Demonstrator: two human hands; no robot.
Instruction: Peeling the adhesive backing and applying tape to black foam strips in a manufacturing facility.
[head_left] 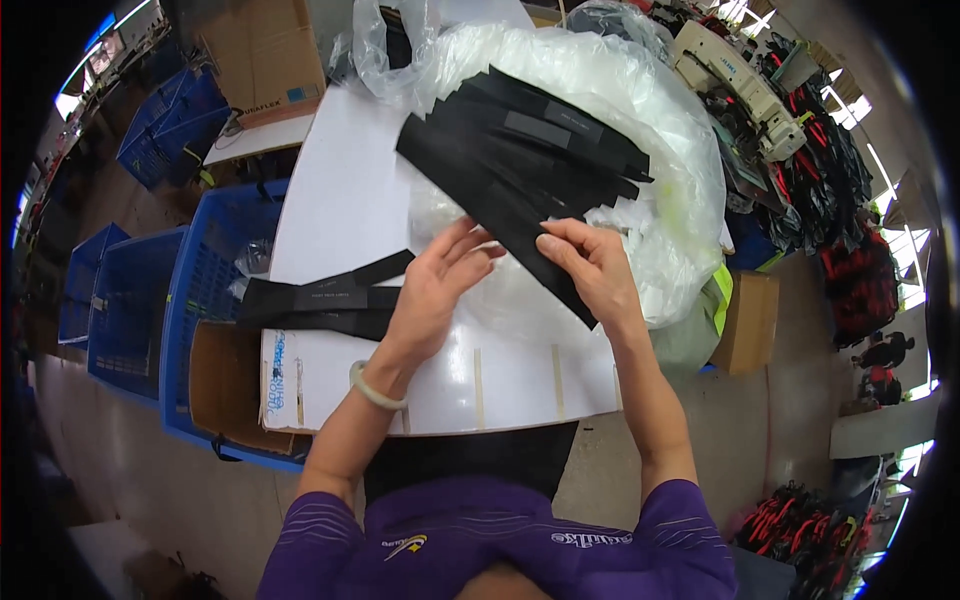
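Both forearms (345, 432) reach up over the table (335, 195), right hand (597, 268) pinching a black strip (462, 180) that slants above the plastic (690, 170), left hand (437, 287) loosely cupped, fingers parted, by its edge, whether touching I can't tell

White table (340, 170) with black strips (325, 302) at left, translucent plastic (690, 190) at right.

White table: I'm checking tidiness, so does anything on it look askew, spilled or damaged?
Slightly: in the black stack left of the left hand, one strip angles up away from the others, so the edges don't line up. The black pile on the crumpled plastic is unevenly fanned. No spill or damage is evident.
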